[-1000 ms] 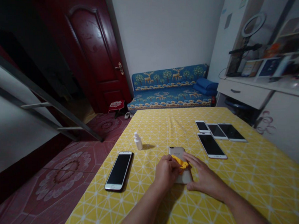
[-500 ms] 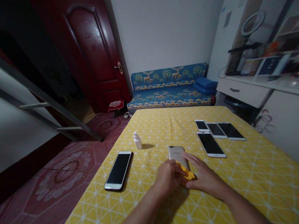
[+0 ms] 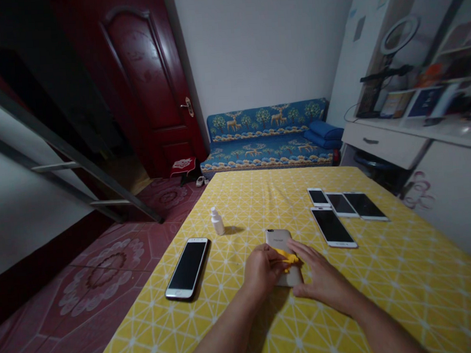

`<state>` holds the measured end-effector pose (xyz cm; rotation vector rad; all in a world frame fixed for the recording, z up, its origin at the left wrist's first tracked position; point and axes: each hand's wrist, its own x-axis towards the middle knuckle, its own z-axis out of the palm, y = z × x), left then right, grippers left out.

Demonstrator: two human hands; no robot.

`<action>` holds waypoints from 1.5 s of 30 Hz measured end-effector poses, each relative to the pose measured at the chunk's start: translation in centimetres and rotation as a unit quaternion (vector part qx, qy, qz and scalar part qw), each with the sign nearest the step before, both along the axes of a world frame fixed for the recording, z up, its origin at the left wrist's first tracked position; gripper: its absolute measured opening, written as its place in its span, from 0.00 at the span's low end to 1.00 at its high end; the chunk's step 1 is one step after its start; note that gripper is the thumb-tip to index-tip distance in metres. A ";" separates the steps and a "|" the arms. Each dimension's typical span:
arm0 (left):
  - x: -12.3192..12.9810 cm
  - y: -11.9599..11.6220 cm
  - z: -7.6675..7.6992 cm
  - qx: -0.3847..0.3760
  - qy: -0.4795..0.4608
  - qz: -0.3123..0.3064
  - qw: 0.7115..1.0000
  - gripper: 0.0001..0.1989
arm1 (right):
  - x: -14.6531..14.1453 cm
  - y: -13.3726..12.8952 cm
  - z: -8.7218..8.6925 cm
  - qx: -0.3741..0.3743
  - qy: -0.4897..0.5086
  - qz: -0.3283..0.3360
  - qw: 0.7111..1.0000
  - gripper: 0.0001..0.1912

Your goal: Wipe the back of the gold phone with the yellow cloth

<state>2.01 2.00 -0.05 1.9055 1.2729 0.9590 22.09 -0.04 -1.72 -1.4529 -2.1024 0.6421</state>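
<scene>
A gold smartphone (image 3: 280,239) lies back up on the table, its camera at the far left corner. My left hand (image 3: 262,270) is closed around a bunched yellow cloth (image 3: 289,258), which presses against the middle of the phone's back. From the other side, my right hand (image 3: 322,277) holds the phone at its right edge, fingers toward the far part and thumb by the near corner. Both hands partly cover the phone. A small white bottle (image 3: 218,222) stands upright left of it. Closer to me on the left, a white-framed smartphone (image 3: 187,268) lies screen up.
To the right, several devices lie screen up, among them a large phone (image 3: 333,227) and a tablet-like one (image 3: 365,206). A yellow patterned cloth (image 3: 149,339) covers the table. Past its far edge is a blue sofa (image 3: 265,146); a white desk (image 3: 383,137) stands right.
My left hand with the yellow cloth has moved slightly away from me, up the phone's back, uncovering its near end. My right hand has hardly moved.
</scene>
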 end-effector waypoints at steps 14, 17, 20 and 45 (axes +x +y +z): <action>-0.7 0.5 -0.6 0.041 0.005 0.044 0.998 0.09 | -0.3 -0.1 0.4 -0.004 -0.022 -0.010 1.000 0.51; -0.7 0.2 -0.8 0.049 0.009 0.025 0.998 0.10 | -0.4 -0.1 0.6 -0.011 -0.031 -0.013 0.999 0.51; -0.5 -0.1 -1.0 0.056 0.001 -0.004 0.998 0.11 | -0.4 -0.1 0.6 -0.011 -0.033 -0.010 0.999 0.50; -1.0 0.5 -0.2 0.046 0.022 0.022 0.998 0.10 | -0.5 -0.2 0.8 -0.014 -0.023 -0.012 1.000 0.51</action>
